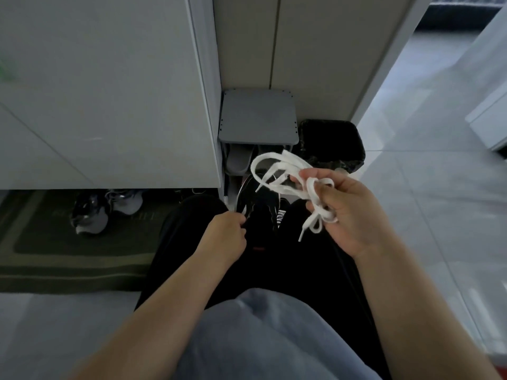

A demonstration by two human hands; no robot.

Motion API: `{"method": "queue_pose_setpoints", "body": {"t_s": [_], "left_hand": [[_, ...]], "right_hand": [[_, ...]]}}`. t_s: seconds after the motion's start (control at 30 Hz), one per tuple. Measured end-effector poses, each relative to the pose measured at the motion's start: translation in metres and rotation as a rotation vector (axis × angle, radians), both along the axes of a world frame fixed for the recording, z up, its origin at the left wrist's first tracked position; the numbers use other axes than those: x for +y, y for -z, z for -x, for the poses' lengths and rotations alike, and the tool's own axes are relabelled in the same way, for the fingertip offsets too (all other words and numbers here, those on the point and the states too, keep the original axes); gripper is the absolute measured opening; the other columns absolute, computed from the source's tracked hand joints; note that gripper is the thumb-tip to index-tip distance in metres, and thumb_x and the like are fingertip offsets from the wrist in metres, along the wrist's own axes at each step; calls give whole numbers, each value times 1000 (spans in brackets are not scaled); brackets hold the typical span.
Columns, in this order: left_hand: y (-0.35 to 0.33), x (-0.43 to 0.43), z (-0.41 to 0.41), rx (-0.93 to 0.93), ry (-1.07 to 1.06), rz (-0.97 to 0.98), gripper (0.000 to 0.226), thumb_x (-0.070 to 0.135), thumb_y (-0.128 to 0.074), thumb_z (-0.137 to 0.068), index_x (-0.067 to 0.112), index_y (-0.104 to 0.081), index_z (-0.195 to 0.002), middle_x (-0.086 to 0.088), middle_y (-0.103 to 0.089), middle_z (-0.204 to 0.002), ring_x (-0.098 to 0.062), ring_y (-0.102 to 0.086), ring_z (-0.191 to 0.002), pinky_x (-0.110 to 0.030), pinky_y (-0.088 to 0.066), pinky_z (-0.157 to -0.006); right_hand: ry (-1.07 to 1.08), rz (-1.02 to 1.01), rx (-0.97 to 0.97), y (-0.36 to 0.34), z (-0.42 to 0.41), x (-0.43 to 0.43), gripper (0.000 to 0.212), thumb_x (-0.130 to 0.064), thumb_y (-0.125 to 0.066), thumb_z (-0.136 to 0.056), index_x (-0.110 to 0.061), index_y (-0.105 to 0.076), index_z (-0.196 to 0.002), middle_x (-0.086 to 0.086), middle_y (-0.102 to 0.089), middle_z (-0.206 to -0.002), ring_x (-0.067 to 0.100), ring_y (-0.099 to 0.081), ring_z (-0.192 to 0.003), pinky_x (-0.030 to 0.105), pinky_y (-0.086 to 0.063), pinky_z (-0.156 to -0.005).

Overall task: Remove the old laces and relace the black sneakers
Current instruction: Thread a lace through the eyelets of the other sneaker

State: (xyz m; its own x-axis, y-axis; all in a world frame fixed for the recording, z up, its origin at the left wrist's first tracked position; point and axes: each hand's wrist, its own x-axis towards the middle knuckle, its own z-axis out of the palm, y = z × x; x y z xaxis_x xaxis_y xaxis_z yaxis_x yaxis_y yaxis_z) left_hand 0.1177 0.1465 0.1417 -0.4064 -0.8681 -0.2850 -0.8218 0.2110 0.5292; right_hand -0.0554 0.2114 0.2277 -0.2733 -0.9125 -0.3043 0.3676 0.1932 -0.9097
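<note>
1. Between the person's knees: black sneaker [260, 198] is sitting, partly hidden by the legs.
2. At the sneaker's left edge: left hand [225, 234] is gripping it, fingers curled tight.
3. Up-right of the sneaker: right hand [348, 212] is pinching a loose bundle of white laces [277, 171].
4. Beyond the sneaker: grey stool [258, 119] and black bin [334, 144] are standing side by side.
5. Left of the sneaker: grey shoes [90, 212] are lying on a mat [55, 259].

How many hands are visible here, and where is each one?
2. The left hand is low, at the black sneaker between the knees; the right hand is higher, gripping bunched white laces.
</note>
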Motion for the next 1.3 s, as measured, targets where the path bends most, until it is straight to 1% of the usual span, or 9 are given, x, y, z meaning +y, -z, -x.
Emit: {"method": "queue_pose_setpoints", "body": {"t_s": [0.1, 0.2, 0.3, 0.4, 0.53, 0.7, 0.93, 1.13, 1.3], "left_hand": [[0, -3, 5, -78, 16, -7, 12, 17, -52, -92, 10, -60, -99, -6, -61, -97, -14, -55, -84, -16, -36, -69], [-2, -9, 7, 114, -45, -96, 56, 24, -67, -83, 15, -40, -131, -5, -54, -127, -20, -56, -110, -26, -42, -93], [-22, -19, 13, 419, -79, -6, 95, 29, -75, -75, 25, -12, -146, -4, -22, -151, -17, -30, -135, -34, -27, -111], [-34, -39, 22, 475, 106, -19, 70, 26, -71, -79, 22, -35, -139, 0, -44, -139, -12, -41, -127, -25, -30, -106], [-27, -48, 20, 172, 321, -196, 17, 24, -65, -86, 20, -67, -102, 9, -65, -92, 0, -57, -82, -9, -41, -73], [-21, -54, 3, 389, 26, -304, 11, 17, -59, -90, 20, -67, -83, 9, -69, -72, 7, -60, -63, -9, -43, -62], [-30, -61, -4, 703, -318, -313, 10, 11, -58, -90, 20, -56, -90, 5, -68, -61, -9, -53, -53, -18, -45, -54], [-27, -62, -5, 688, -304, -251, 18, 6, -55, -91, 22, -48, -85, 1, -71, -71, -7, -55, -53, -19, -48, -59], [-26, -54, -4, 688, -162, -310, 20, -3, -55, -88, 14, -62, -79, -3, -65, -83, 0, -62, -63, -10, -49, -61]], "right_hand": [[-14, -23, -112, 4, 1, 1, 25, 1, -49, -90, -9, -70, -83, 18, -65, -114, 21, -57, -92, 16, -47, -56], [8, -73, -267, 13, 3, -2, 18, 4, -48, -85, -2, -65, -85, 22, -65, -104, 19, -45, -75, 15, -41, -47], [24, -111, -409, 21, 5, -4, 19, -1, -52, -71, 0, -62, -88, 18, -66, -91, 16, -46, -68, 13, -39, -43], [62, -154, -488, 31, 7, -6, 16, -2, -49, -78, -1, -61, -89, 15, -63, -85, 13, -46, -61, 13, -39, -39], [133, -231, -452, 41, 11, -6, 20, -9, -44, -94, 2, -61, -96, 15, -61, -89, 12, -47, -57, 17, -42, -40], [97, -309, 84, 40, 13, 11, 13, -16, -54, -92, -15, -59, -104, 5, -65, -95, 20, -63, -82, 37, -52, -77], [-251, -39, 1012, 35, 26, 51, 35, -7, -41, -90, -35, -51, -109, -13, -39, -122, 2, -42, -109, 8, -34, -83], [-422, 196, 1297, 41, 20, 48, 32, -10, -50, -77, -33, -71, -84, -19, -58, -100, 6, -45, -100, 24, -34, -89], [-902, 245, 1640, 57, -2, 12, 40, -15, -45, -92, -38, -59, -122, -6, -52, -123, 21, -43, -115, 31, -24, -100]]}}
